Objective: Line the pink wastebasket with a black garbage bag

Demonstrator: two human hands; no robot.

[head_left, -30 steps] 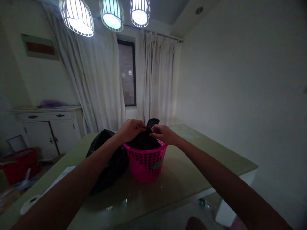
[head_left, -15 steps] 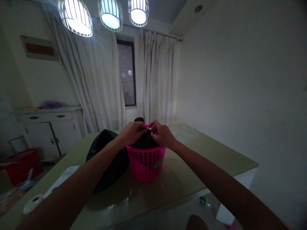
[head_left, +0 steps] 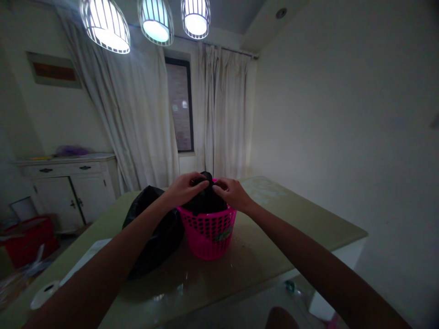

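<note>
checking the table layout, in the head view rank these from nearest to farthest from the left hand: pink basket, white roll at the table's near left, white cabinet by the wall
1. pink basket: right under the left hand, which grips the black bag in it.
2. white roll: near left edge of the table.
3. white cabinet: off the table, against the far left wall.

Pink perforated basket, black bag, white curtains, pale green table

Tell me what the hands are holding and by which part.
Both the left hand and right hand pinch the gathered top of the black bag sitting in the pink basket.
</note>
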